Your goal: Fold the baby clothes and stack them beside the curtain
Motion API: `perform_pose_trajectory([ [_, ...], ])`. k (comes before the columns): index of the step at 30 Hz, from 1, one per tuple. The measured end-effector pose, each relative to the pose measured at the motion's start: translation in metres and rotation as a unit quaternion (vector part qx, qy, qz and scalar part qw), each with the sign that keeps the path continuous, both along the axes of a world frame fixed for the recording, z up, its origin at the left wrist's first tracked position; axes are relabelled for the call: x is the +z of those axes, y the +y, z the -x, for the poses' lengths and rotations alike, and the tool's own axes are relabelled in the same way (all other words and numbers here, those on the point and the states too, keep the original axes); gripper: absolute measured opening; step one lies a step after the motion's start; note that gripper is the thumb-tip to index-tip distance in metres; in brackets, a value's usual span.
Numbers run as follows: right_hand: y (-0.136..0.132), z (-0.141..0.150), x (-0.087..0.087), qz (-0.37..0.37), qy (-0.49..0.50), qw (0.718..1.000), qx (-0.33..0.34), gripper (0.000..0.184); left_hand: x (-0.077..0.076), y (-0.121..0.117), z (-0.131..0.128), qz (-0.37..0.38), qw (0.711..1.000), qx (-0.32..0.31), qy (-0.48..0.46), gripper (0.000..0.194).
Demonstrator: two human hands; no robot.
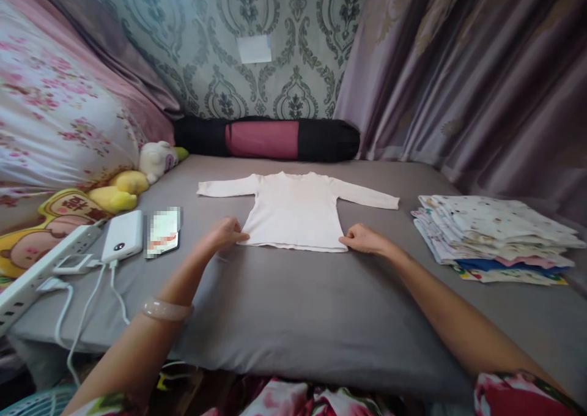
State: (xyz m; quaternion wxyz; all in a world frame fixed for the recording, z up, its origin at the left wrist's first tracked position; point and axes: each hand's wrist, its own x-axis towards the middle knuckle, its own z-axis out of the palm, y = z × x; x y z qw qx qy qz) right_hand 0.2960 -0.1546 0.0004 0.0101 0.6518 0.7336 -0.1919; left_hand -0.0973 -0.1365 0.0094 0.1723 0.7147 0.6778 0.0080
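Note:
A small white long-sleeved shirt [296, 211] lies flat on the grey sheet, its neck toward the wall and both sleeves spread outward. My left hand [227, 232] pinches the left corner of its hem between thumb and fingers. At the opposite hem corner, my right hand [364, 238] grips the cloth the same way. The hem runs nearly straight between the two hands.
To the right stands a stack of folded clothes [495, 232]. On the left lie a phone [164, 231], a white power bank [123, 235] with cables, a power strip [50, 269] and plush toys [121, 189]. A black and maroon bolster [261, 139] rests against the wall.

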Motion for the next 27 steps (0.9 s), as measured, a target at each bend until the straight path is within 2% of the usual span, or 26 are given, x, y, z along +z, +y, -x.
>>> perform_pose_trajectory([
  [3,0.005,0.024,0.007,-0.083,-0.045,0.995,-0.014,0.026,-0.004,0.011,-0.021,-0.130,0.991,-0.034,0.020,0.027],
  [4,0.007,0.036,0.007,-0.105,-0.040,0.994,-0.008,0.028,-0.006,0.016,-0.033,-0.168,0.984,-0.056,0.015,0.027],
  [6,0.012,0.063,0.003,-0.134,-0.023,0.990,0.030,0.034,-0.015,0.024,-0.062,-0.195,0.973,-0.123,-0.011,0.028],
  [7,0.014,0.076,-0.002,-0.156,-0.008,0.985,0.072,0.037,-0.020,0.028,-0.076,-0.202,0.967,-0.152,-0.020,0.030],
  [9,0.017,0.096,-0.012,-0.171,0.001,0.978,0.116,0.048,-0.031,0.034,-0.099,-0.214,0.959,-0.185,-0.009,0.038],
  [12,0.020,0.106,-0.026,-0.157,-0.003,0.981,0.117,0.056,-0.045,0.038,-0.114,-0.199,0.968,-0.151,0.035,0.053],
  [18,0.018,0.101,-0.031,-0.160,-0.010,0.982,0.100,0.059,-0.054,0.035,-0.106,-0.185,0.978,-0.050,0.085,0.063],
  [21,0.014,0.103,-0.032,-0.165,-0.013,0.983,0.084,0.059,-0.050,0.034,-0.104,-0.158,0.983,-0.038,0.081,0.066],
  [24,0.015,0.101,-0.027,-0.166,-0.011,0.982,0.086,0.058,-0.039,0.037,-0.109,-0.110,0.990,-0.045,0.070,0.069],
  [27,0.034,0.095,-0.015,-0.157,0.006,0.983,0.097,0.046,-0.026,0.040,-0.126,-0.079,0.994,-0.041,0.063,0.059],
])
